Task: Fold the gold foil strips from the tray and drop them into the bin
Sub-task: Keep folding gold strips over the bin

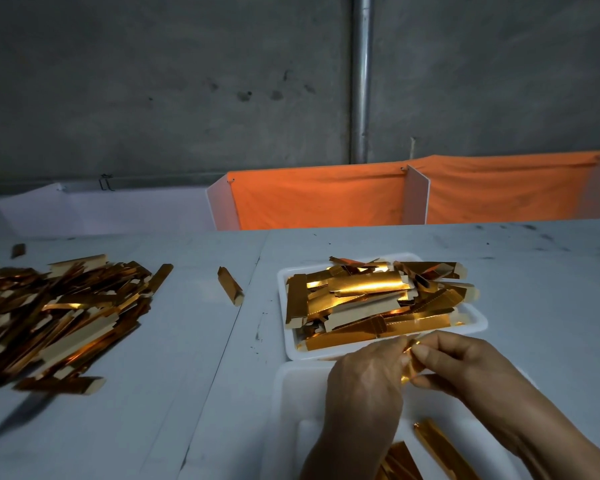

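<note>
Two hands, left [368,372] and right [465,365], pinch one gold foil strip [412,367] just before the white tray [478,323]; a loosened pinch could drop it unfolded.

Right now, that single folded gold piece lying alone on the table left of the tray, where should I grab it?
Pinch the lone folded piece across its narrow width near the middle, coming from above. It lies flat and slanted on the table, apart from the tray, so both long edges are free for thumb and finger.
</note>
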`<state>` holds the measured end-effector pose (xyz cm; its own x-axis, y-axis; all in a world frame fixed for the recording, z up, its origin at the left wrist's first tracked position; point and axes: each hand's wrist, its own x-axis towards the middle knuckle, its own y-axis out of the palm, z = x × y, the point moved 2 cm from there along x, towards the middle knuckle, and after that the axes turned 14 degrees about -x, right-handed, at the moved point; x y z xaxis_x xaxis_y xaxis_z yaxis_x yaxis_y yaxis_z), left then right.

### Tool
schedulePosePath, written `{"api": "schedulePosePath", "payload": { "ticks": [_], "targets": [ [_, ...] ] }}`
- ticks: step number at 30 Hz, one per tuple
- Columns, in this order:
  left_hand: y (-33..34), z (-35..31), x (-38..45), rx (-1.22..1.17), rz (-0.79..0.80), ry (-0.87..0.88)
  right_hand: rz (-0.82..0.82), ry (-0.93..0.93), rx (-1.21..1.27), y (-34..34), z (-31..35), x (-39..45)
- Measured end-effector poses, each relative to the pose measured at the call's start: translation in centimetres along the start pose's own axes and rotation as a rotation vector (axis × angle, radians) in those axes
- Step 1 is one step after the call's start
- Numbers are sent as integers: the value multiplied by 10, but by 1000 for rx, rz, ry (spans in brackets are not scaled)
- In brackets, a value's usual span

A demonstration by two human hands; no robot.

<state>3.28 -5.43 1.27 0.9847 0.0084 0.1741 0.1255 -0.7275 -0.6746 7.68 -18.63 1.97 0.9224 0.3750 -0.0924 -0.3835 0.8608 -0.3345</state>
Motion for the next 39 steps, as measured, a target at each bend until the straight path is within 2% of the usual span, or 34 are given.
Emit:
{"api": "schedulePosePath", "payload": {
  "ticks": [5,9,13,15,21,26,30,34,39],
  "targets": [
    [3,5,3,8,-7,-31,-46,-27,23,4,1,-1],
    [-6,-6,-7,-172,-267,141,-119,-88,-1,7,4,-4],
    [-5,-4,-10,-359,-330,66,-211,-166,-141,6,9,-7],
    [-5,-2,-10,-364,-324,63,-212,-180,-153,3,9,-7],
    [0,-3,-10,-121,-268,194,-190,-109,-42,-4,3,-4],
    [1,-3,-11,-178,-191,170,-193,-113,-44,-6,3,-4],
    [0,0,-9,-176,-166,117,-152,-98,66,-8,3,-4],
    [-4,1,-10,-380,-129,-6,-97,-105,96,-12,3,-5],
    [-9,0,-11,-544,-69,-68,-30,-174,-40,-18,4,-7]
  ]
}}
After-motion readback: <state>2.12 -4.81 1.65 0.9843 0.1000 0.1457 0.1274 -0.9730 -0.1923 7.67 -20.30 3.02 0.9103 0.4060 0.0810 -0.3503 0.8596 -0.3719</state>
